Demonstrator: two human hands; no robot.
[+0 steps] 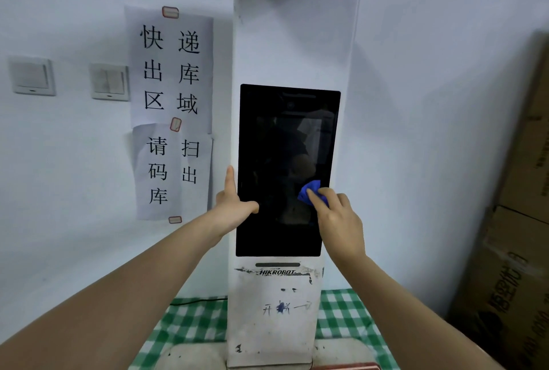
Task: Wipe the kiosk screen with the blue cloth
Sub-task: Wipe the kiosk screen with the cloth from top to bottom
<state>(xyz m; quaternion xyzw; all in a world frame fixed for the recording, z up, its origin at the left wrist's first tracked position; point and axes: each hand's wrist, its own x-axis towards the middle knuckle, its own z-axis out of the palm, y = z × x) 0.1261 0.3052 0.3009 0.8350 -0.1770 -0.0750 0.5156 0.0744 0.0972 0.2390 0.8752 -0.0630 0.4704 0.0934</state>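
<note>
A tall white kiosk point(297, 43) stands in front of me with a dark, switched-off screen point(276, 138) in its middle. My right hand point(335, 215) presses a small bunched blue cloth point(310, 191) against the lower right part of the screen. My left hand point(231, 200) rests on the kiosk's left edge, with the thumb on the glass and the index finger pointing up along the side. Most of the cloth is hidden under my fingers.
Paper signs point(172, 108) with black characters and two light switches point(110, 81) are on the wall to the left. Stacked cardboard boxes point(517, 221) stand at the right. The kiosk base sits on a green checked cloth point(193, 325), with a black cable point(196, 300) behind.
</note>
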